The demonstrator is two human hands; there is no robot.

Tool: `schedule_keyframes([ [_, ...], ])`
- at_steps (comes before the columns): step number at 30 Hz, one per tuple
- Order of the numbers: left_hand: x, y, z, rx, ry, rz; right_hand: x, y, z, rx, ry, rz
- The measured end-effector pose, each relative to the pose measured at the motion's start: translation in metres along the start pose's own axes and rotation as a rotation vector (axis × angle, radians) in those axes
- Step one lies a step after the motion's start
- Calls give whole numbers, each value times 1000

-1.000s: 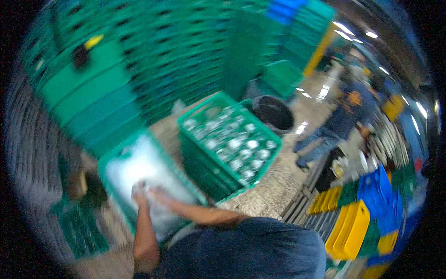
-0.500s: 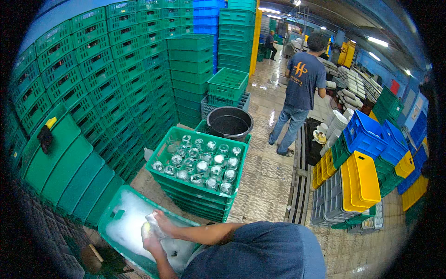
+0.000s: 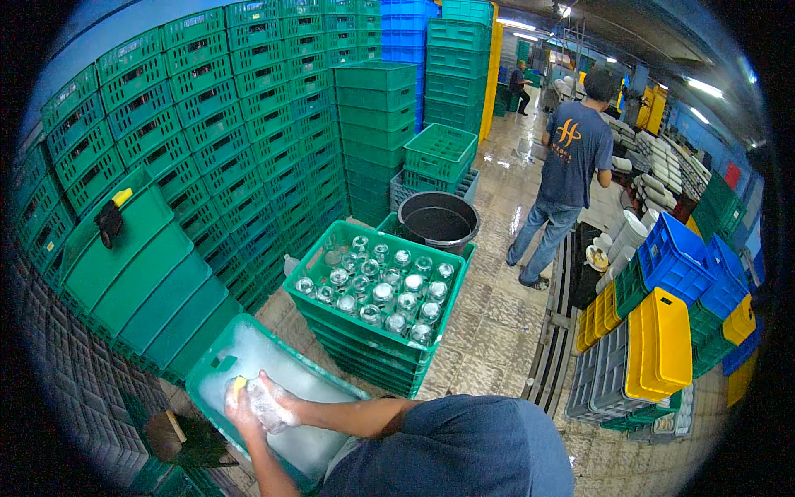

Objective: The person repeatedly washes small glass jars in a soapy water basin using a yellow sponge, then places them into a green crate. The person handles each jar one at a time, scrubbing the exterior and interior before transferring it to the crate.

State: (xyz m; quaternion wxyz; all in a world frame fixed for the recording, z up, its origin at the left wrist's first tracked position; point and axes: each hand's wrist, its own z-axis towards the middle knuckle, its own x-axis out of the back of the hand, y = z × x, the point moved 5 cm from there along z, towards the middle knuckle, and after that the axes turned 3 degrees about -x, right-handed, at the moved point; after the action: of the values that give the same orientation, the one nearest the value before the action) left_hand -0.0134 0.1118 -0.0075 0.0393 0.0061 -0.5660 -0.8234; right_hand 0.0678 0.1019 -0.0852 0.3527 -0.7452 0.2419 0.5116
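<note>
Both hands hold one clear glass (image 3: 267, 406) over a green tub (image 3: 217, 369) of soapy water. The left hand (image 3: 240, 412) also pinches a yellow sponge (image 3: 238, 386) (partly hidden); the right hand (image 3: 281, 399) grips the glass. A crate (image 3: 327, 319) of glasses sits just past them.

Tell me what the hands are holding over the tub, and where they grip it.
Both hands, left hand and right hand, hold a clear glass by its sides above the tub. A yellow bit shows at the left hand; what it is cannot be told.
</note>
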Motion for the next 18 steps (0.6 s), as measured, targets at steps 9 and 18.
schedule_keyframes([
  [9,-16,-21,-23,70,10,717,24,2,-3,434,546,-589],
  [18,-10,-15,-19,119,-30,356,32,-10,15,434,406,-556],
])
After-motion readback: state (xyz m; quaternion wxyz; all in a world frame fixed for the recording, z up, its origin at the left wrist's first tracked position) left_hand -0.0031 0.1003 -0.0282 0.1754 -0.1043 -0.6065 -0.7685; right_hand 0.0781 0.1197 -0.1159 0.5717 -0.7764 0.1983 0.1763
